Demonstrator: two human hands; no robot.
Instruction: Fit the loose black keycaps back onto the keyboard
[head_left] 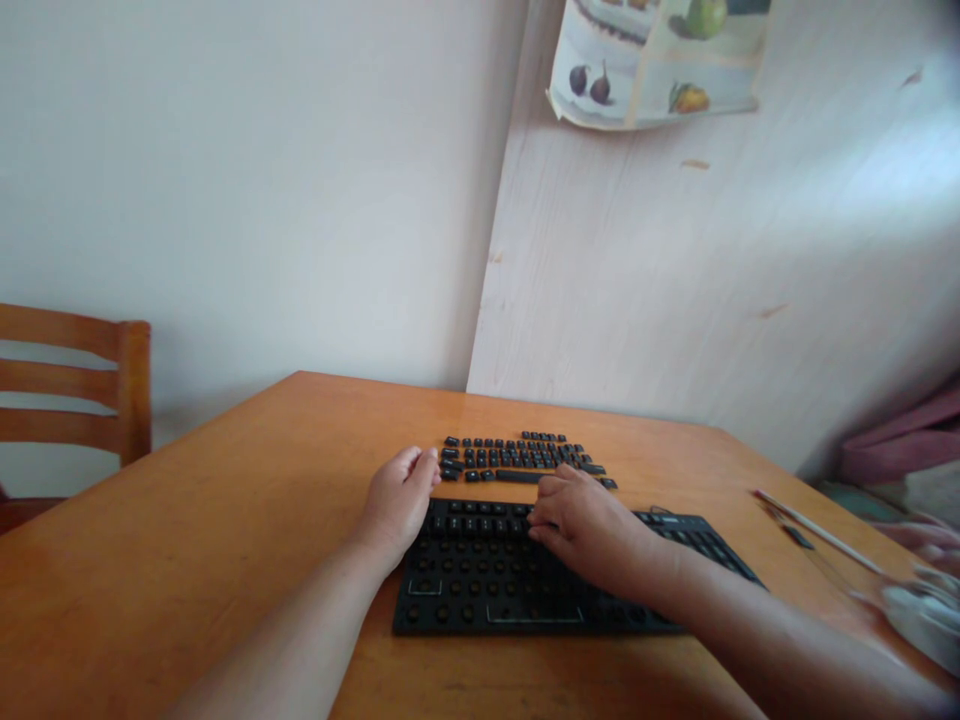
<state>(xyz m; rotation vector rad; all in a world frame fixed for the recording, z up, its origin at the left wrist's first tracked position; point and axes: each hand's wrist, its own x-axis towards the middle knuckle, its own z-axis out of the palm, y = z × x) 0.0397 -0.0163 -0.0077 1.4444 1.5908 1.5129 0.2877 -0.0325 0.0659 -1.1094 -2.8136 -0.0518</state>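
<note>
Keyboard (459, 590) is lying flat on the wooden surface (225, 540) in front of the person, its near rows showing bare sockets while caps are sitting on some of its far rows. Left forearm (300, 620) is slanting forward and inward from the lower edge of the view, and the left hand (400, 503) is hovering or resting by the keyboard's far left corner; which of the two, I cannot tell. Its fingers are curling inward, with the thumb lying over them and pointing toward the loose keys (541, 456). Whether it is grasping anything is hidden.

Right forearm (757, 630) is crossing the keyboard's right part from the lower right, and the right hand (589, 527) is arching over the far rows, back upward, knuckles bending and fingertips pointing left and down at the caps. The fingers are bunching close together, but I cannot tell whether they are pinching a cap or merely touching one. Beyond both hands, the loose keys are lying in rows, with a long bar (517, 476) along the near side.
</note>
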